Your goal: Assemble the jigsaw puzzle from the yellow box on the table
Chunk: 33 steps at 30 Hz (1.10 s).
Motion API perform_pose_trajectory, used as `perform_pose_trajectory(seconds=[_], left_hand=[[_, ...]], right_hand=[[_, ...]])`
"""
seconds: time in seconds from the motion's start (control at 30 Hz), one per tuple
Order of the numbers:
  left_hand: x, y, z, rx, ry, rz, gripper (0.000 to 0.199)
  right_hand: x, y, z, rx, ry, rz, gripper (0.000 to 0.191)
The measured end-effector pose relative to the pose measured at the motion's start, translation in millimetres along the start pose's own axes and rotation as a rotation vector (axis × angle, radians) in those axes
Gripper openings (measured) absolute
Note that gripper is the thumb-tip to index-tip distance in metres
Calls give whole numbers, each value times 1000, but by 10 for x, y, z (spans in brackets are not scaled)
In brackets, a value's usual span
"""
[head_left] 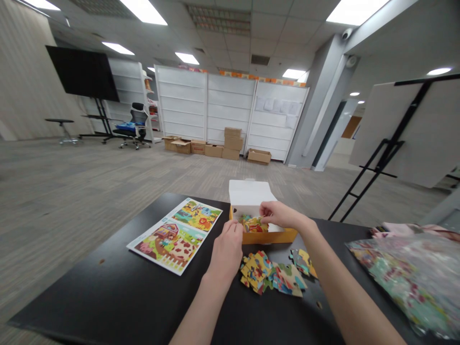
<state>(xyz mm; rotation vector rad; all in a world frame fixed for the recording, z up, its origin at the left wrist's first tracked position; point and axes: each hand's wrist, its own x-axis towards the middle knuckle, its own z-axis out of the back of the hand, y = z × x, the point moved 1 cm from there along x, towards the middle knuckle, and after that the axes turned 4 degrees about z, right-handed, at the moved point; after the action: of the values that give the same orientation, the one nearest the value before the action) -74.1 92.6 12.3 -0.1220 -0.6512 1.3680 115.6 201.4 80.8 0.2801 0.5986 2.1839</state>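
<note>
An orange cardboard box [270,237] with its white lid [249,192] folded back stands near the far edge of the black table. Jigsaw puzzle pieces [254,224] lie inside it. My left hand [230,242] is closed at the box's left front corner, fingers curled over the rim. Reaching in from the right, my right hand [282,214] has its fingers pinched together over the pieces, with what looks like a puzzle piece at the tips. In front of the box lies a loose heap of puzzle pieces [257,270]; several more pieces [304,261] sit beside my right forearm.
A printed picture sheet [176,235] with farm and animal scenes lies left on the black table [118,292]. A clear plastic bag [413,278] of colourful pieces rests at the right, by pink cloth [402,230]. Cardboard boxes [232,143] and a whiteboard stand [381,163] are beyond.
</note>
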Motion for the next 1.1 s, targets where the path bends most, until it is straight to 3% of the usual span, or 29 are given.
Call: perform_pose_trajectory(seconds=[0.1, 0.27, 0.53, 0.7, 0.83, 0.97, 1.1], left_hand=[[3, -7, 7, 6, 4, 3, 31], [-2, -4, 11, 10, -1, -3, 29], [4, 2, -13, -8, -9, -2, 29], [2, 8, -33, 3, -16, -22, 28], [-2, 9, -34, 4, -10, -17, 29], [3, 8, -33, -7, -9, -18, 29], [3, 2, -26, -5, -19, -13, 30]], right_hand=[[-48, 15, 76, 23, -70, 27, 10], [7, -63, -26, -13, -29, 0, 11], [91, -282, -192, 135, 215, 52, 34], [156, -375, -289, 99, 209, 79, 29], [131, -459, -208, 215, 20, 14, 32], [11, -434, 62, 398, -230, -24, 46], [-214, -216, 326, 510, -305, 7, 53]])
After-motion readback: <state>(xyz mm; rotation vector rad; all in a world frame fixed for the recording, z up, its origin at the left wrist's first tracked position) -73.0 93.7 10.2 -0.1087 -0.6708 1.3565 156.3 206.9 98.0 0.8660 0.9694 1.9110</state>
